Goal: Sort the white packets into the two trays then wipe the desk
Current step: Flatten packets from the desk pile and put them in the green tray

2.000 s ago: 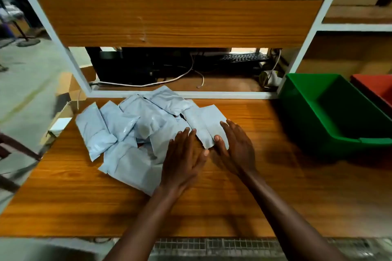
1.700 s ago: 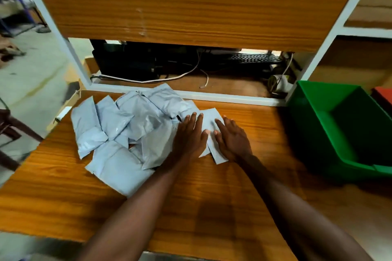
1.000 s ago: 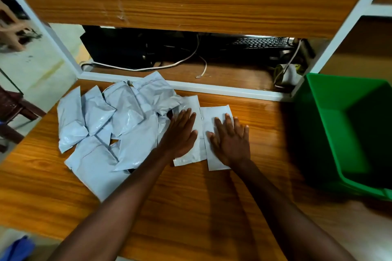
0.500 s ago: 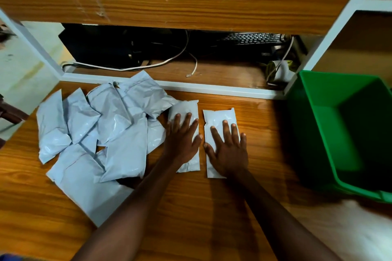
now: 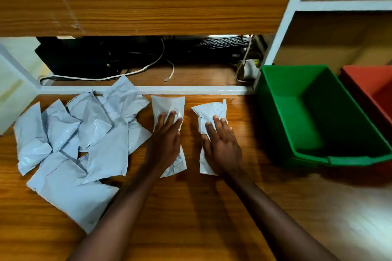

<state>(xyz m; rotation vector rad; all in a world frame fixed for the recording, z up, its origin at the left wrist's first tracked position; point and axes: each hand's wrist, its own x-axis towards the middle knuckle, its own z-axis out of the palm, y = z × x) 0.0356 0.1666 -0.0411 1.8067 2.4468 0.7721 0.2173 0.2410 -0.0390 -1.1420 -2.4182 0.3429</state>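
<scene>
Grip flat, holding nothing: left hand [image 5: 165, 141] and right hand [image 5: 222, 144] press two packets [image 5: 168, 105], now drawn aside from the pile [image 5: 95, 133], ready for the green tray [image 5: 350, 160] at 3 o'clock.

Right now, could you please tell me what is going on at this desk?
A person is sorting white packets on the wooden desk. The left hand rests flat on the first packet, the right hand on the second packet beside it. The pile lies to their left. The green tray and red tray stand at the right; no packet shows in the green one.
</scene>
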